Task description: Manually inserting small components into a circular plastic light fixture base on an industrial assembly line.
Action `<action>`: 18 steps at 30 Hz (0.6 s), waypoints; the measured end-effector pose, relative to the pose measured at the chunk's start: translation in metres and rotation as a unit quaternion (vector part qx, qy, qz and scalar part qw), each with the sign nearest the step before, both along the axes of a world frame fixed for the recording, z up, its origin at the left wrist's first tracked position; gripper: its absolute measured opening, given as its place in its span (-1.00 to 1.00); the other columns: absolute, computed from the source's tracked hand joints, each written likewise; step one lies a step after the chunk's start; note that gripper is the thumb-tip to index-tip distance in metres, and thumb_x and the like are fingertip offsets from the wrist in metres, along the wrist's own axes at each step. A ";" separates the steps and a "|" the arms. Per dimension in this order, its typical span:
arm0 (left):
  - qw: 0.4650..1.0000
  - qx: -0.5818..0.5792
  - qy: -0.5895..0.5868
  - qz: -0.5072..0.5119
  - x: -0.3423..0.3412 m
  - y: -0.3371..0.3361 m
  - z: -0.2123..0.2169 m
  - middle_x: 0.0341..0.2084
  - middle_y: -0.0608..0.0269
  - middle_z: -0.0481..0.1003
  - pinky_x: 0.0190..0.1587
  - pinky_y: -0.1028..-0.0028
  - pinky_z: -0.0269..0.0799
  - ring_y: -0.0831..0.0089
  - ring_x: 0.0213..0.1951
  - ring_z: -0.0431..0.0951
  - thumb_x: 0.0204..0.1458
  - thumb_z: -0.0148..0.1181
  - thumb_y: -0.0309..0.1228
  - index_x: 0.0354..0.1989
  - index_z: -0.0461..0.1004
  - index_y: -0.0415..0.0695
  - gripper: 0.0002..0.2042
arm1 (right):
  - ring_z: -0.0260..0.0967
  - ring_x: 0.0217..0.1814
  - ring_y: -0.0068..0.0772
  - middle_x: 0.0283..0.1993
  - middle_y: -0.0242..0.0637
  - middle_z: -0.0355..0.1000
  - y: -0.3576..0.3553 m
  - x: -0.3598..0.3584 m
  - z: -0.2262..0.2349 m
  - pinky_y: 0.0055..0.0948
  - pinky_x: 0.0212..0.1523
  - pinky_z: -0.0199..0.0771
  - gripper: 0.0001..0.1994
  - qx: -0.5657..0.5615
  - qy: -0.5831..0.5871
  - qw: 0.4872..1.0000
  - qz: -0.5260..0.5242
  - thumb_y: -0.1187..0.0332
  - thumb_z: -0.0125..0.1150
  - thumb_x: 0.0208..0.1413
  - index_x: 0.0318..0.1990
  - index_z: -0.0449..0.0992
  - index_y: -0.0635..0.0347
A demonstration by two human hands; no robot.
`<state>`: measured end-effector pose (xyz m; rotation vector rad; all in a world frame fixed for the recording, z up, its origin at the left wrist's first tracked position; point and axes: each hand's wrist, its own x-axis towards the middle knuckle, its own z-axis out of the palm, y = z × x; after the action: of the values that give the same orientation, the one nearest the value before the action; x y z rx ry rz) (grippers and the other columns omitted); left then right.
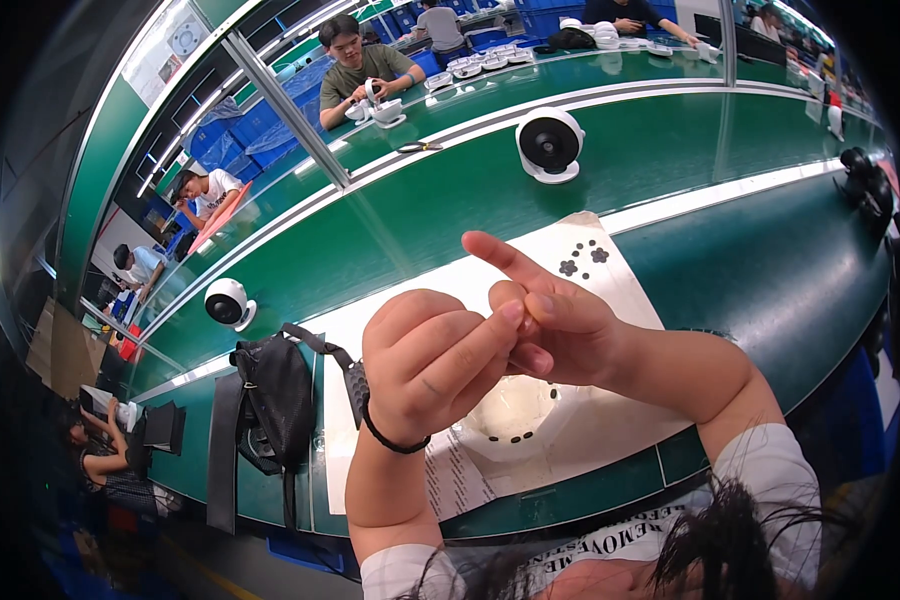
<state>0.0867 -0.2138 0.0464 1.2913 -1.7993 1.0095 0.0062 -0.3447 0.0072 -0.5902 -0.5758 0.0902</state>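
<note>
My left hand is raised above the bench with its fingers curled and its thumb and fingertips pinched. My right hand meets it at the fingertips, thumb pressed in and index finger stretched up and away. Anything held between them is too small or hidden to make out. Below them lies a large whitish sheet. A round, pale, shallow part rests on it, partly covered by my hands, with small black oval pads along its near rim. More black pads are clustered at the sheet's far right corner.
A black bag with a strap sits left of the sheet. Two white round fan-like units stand on the green conveyor beyond a metal rail. Across it, a person handles white parts. Black objects lie at the far right.
</note>
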 end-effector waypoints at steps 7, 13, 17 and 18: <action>1.000 -0.004 0.008 -0.005 0.000 0.000 -0.001 -0.66 0.41 0.37 -0.60 0.55 0.26 0.47 -0.61 0.36 -0.50 0.26 -0.54 -0.34 0.52 -0.16 -0.63 | 0.26 -0.45 -0.59 -0.34 -0.38 0.28 -0.003 0.003 -0.005 -0.52 -0.26 0.21 -0.45 0.040 -0.041 0.997 0.049 0.31 -0.07 0.14 0.23 -0.17 0.00; 1.000 -0.014 0.022 -0.009 0.002 -0.002 -0.002 -0.64 0.40 0.38 -0.59 0.56 0.28 0.46 -0.60 0.37 -0.48 0.26 -0.54 -0.34 0.52 -0.14 -0.64 | 0.25 -0.57 -0.66 -0.39 -0.50 0.26 0.001 0.002 -0.002 -0.63 -0.43 0.25 -0.36 0.005 -0.007 1.000 0.005 0.29 0.03 0.07 0.26 -0.16 -0.06; 1.000 0.001 0.010 -0.013 0.003 -0.002 -0.001 -0.62 0.39 0.38 -0.59 0.55 0.28 0.46 -0.60 0.37 -0.48 0.25 -0.51 -0.36 0.52 -0.14 -0.66 | 0.25 -0.54 -0.66 -0.39 -0.50 0.26 -0.001 0.003 -0.004 -0.60 -0.40 0.23 -0.36 0.017 -0.020 1.000 0.001 0.30 0.03 0.07 0.26 -0.16 -0.07; 1.000 0.000 0.010 -0.013 0.003 -0.002 0.000 -0.62 0.39 0.38 -0.59 0.55 0.28 0.46 -0.60 0.37 -0.48 0.25 -0.51 -0.36 0.52 -0.14 -0.66 | 0.25 -0.54 -0.66 -0.39 -0.50 0.26 -0.001 0.002 -0.003 -0.60 -0.40 0.23 -0.36 0.016 -0.020 1.000 0.001 0.30 0.03 0.07 0.26 -0.16 -0.07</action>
<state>0.0894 -0.2157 0.0463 1.2710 -1.7972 0.9797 0.0082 -0.3457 0.0039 -0.5606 -0.6158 0.0709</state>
